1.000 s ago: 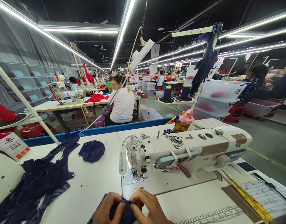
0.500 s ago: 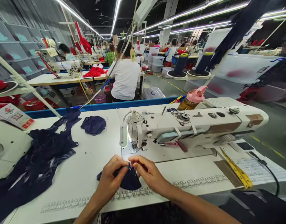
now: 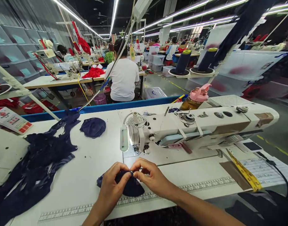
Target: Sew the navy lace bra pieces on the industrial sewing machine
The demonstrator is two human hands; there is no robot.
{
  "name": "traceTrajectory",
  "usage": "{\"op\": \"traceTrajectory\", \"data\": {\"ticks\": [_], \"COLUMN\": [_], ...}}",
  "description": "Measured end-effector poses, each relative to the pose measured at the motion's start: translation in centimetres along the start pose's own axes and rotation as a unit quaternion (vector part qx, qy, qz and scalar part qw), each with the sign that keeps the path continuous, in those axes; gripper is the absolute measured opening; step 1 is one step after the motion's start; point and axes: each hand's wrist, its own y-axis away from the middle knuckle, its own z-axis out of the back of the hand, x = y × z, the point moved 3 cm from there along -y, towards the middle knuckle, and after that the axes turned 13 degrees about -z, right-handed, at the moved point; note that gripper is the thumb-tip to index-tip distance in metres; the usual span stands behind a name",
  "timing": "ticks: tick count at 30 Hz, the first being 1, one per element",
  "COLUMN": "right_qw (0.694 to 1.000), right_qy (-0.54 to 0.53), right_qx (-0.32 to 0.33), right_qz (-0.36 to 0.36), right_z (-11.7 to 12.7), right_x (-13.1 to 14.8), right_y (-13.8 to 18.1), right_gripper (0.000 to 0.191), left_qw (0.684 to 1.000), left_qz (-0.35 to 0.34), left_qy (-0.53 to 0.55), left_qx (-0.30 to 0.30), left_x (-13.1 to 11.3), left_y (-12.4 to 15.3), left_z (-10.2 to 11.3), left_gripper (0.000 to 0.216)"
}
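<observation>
Both hands meet over a navy fabric piece [image 3: 134,189] lying at the front of the white sewing table [image 3: 85,169]. My left hand [image 3: 114,182] pinches its upper edge between thumb and index finger. From the other side, my right hand [image 3: 151,175] grips the same edge, fingertips touching those of the left. Part of the cloth is hidden behind the left hand. Just beyond the hands stands the needle end of a white sewing machine [image 3: 139,138]. A round navy fabric piece [image 3: 93,127] lies apart on the table, farther back to the left.
A heap of navy fabric [image 3: 44,157] spreads along the left side. Printed ruler markings [image 3: 205,185] run along the front edge. At right lies a yellow tape measure [image 3: 245,171]; a pink-lidded bottle [image 3: 197,97] stands behind the machine. A person in a white shirt [image 3: 124,78] sits ahead.
The camera view has shifted slightly. Both hands have come a little lower in the picture with the cloth, and its pinched tip no longer sticks up between the fingers.
</observation>
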Motion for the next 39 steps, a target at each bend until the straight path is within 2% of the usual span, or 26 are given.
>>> {"op": "traceTrajectory", "data": {"ticks": [5,12,15,19,23,25,28,31,34,37,39], "right_qw": [1.0,0.992,0.992,0.997,0.996,0.995,0.998,0.992,0.984,0.982,0.982], "right_qy": [0.019,0.072,0.057,-0.018,-0.066,-0.053,0.024,0.121,0.172,0.183,0.183], "right_qx": [-0.013,-0.087,-0.102,-0.067,0.029,0.073,0.06,0.013,-0.008,-0.002,0.005], "right_qz": [-0.004,0.047,0.037,-0.031,-0.05,-0.038,-0.022,0.015,0.045,0.046,0.044], "right_z": [0.1,0.3,-0.1,-0.9,-1.4,-1.6,-1.9,-2.0,-2.0,-1.9,-1.8], "right_x": [-0.1,-0.3,-0.7,-1.7,-3.0,-3.7,-5.2,-6.4,-6.4,-5.8,-5.5], "right_y": [0.2,0.2,0.1,-0.2,-1.5,-2.5,-3.9,-4.8,-5.1,-5.0,-4.9], "right_gripper": [0.005,0.008,0.008,0.015,0.031,0.037,0.033,0.019,0.014,0.014,0.013], "left_qw": [1.0,0.999,0.998,0.996,0.998,0.999,1.0,0.988,0.971,0.964,0.963], "left_qz": [-0.004,0.016,0.031,0.052,0.014,-0.001,0.025,0.034,0.047,0.071,0.083], "left_qy": [0.007,0.03,0.046,0.065,0.057,0.047,-0.011,-0.147,-0.222,-0.239,-0.234], "left_qx": [0.004,0.013,0.0,-0.017,0.008,0.02,0.006,-0.028,-0.069,-0.091,-0.106], "left_x": [-0.3,-0.6,-0.3,0.9,1.5,1.4,1.7,3.6,7.2,10.9,12.6], "left_y": [-0.4,-0.7,-0.6,-0.3,-0.2,-0.4,-1.5,-3.9,-7.2,-9.8,-10.8], "left_z": [-0.3,-0.8,-0.9,-1.0,-0.5,0.4,3.0,6.1,8.3,8.8,8.8], "left_gripper": [0.015,0.02,0.022,0.027,0.026,0.024,0.019,0.017,0.018,0.016,0.015]}}
